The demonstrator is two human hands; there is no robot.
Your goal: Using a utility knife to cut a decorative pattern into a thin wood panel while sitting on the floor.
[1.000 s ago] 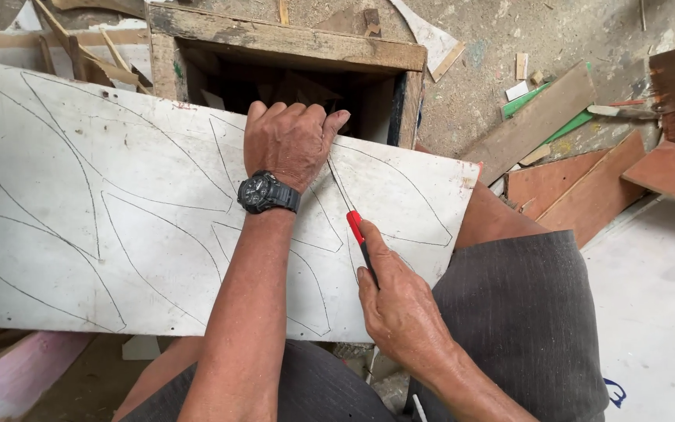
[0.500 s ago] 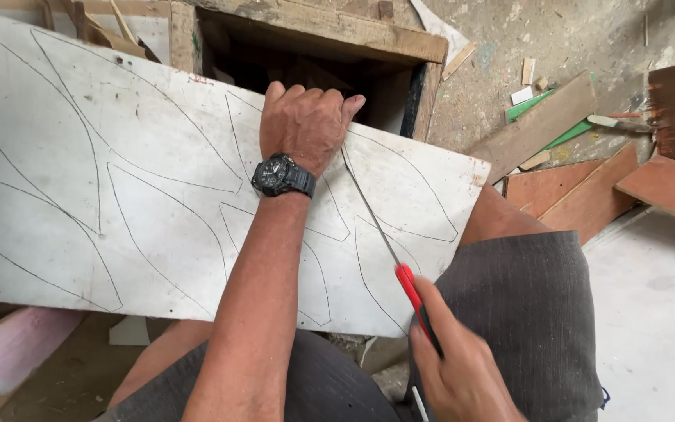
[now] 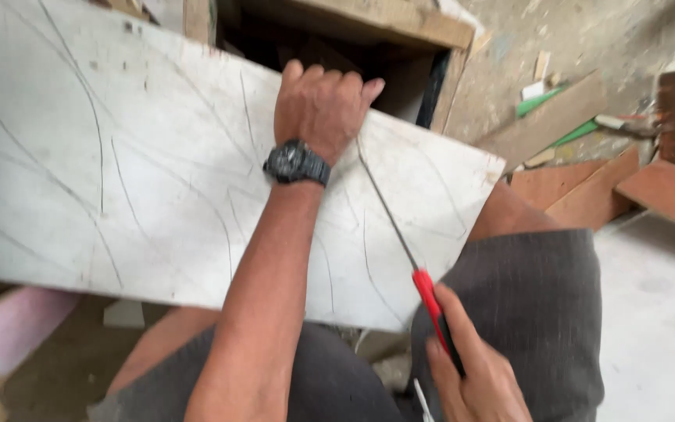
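The right hand [image 3: 478, 379] is nearest, low at the bottom edge. It is closed tight around the red and black handle of a thin saw [image 3: 412, 254]. One finger lies along the handle. The thin blade runs up and away from this hand, across the white board [image 3: 119, 180], to a spot just beside the left hand [image 3: 322, 105]. The blade touches the board there.

The board rests across the person's lap, over the grey shorts [image 3: 541, 312]. It is long and flat, with thin dark curved lines drawn all over it. Most of it stretches out to the left of both hands. Its right end stops just past the blade.

The left arm reaches over the board. A black watch [image 3: 297, 162] sits on the wrist. The left hand lies on the far edge of the board, palm down, with the fingers curled over that edge, so it grips the board.

Beyond the left hand is a wooden box frame [image 3: 353, 23] with a dark hole inside. Farther to the right of the hands, reddish wood pieces [image 3: 666, 187] lie on the dusty floor [image 3: 666, 328]. Small scraps lie near them, too blurry to make out.
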